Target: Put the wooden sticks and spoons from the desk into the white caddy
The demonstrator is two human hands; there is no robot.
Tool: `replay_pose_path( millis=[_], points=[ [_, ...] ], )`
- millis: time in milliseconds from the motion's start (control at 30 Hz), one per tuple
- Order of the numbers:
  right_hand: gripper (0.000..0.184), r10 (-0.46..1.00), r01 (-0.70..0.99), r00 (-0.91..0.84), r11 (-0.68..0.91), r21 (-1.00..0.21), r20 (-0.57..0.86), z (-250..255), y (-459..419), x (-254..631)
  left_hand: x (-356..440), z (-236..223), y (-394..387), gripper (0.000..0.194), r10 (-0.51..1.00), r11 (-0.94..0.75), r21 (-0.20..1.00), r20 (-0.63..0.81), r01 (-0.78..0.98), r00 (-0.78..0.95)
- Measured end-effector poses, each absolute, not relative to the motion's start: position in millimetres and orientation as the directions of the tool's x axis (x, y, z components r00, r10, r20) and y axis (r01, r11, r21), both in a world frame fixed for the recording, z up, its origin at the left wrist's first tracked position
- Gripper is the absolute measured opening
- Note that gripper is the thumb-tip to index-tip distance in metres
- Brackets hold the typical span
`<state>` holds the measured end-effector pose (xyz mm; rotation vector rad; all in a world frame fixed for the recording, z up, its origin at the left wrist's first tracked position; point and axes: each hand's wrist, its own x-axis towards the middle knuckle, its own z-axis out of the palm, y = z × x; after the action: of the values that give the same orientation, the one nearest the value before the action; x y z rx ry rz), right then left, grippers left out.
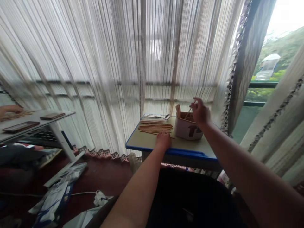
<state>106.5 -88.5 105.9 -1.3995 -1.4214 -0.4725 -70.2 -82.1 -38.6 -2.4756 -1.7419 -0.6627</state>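
1. Black-clothed lap (190, 196) nearest, below the tabletop's (136, 141) blue edge.
2. Thin, straight, tan wooden stick (189, 110): slanted, its lower end at the mouth of a white, straight-sided box (184, 129) with dark red print. Probably light and stiff, fairly smooth, liable to snap if bent hard; best pinched near the upper end.
3. Right hand (200, 113) above the box, fingers pinching that stick's top; forearm reaches in from lower right.
4. Loose row of similar tan sticks (155, 127) left of the box, likely to roll; take by the middle.
5. Left hand (163, 140) low at the row's near side, fingers curled; cannot tell whether they grip anything.
6. Shiny metal ladle (168, 117) behind the row.
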Motion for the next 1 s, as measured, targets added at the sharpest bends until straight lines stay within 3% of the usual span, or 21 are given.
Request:
replay_pose_path(
  millis=[100, 167, 333, 600, 800, 900, 1000],
  points=[
    [0.032, 0.672, 0.908, 0.18, 0.168, -0.385, 0.719, 81.8, -75.0, 91.8, -70.0, -40.1, -80.2, 0.031, 0.881, -0.377, 0.21, 0.382, 0.902, 0.279],
    [0.035, 0.71, 0.92, 0.159, 0.145, -0.363, 0.686, 72.2, -70.8, 84.2, -69.8, -40.2, -79.2, 0.031, 0.882, -0.376, 0.217, 0.382, 0.901, 0.276],
    [0.046, 0.687, 0.944, 0.146, 0.119, -0.308, 0.712, 69.1, -66.9, 74.8, -69.1, -38.3, -77.0, 0.032, 0.906, -0.32, 0.25, 0.361, 0.914, 0.219],
    [0.071, 0.605, 0.939, 0.054, 0.239, -0.246, 0.794, 60.6, -73.9, 71.2, -69.6, -36.5, -78.4, 0.031, 0.912, -0.311, 0.244, 0.35, 0.919, 0.215],
    [0.056, 0.443, 0.962, 0.074, 0.203, -0.18, 0.893, 40.3, -110.1, 78.9, -70.9, -31.6, -80.6, 0.027, 0.856, -0.419, 0.275, 0.438, 0.866, 0.275],
    [0.043, 0.523, 0.951, 0.024, 0.252, -0.181, 0.852, 10.2, -124.4, 81.2, -69.7, -28.4, -83.0, 0.026, 0.846, -0.443, 0.319, 0.459, 0.838, 0.273],
    [0.041, 0.673, 0.942, -0.024, 0.264, -0.209, 0.74, -22.3, -126.2, 81.9, -68.2, -26.6, -84.6, 0.025, 0.847, -0.453, 0.356, 0.459, 0.817, 0.27]
  ],
)
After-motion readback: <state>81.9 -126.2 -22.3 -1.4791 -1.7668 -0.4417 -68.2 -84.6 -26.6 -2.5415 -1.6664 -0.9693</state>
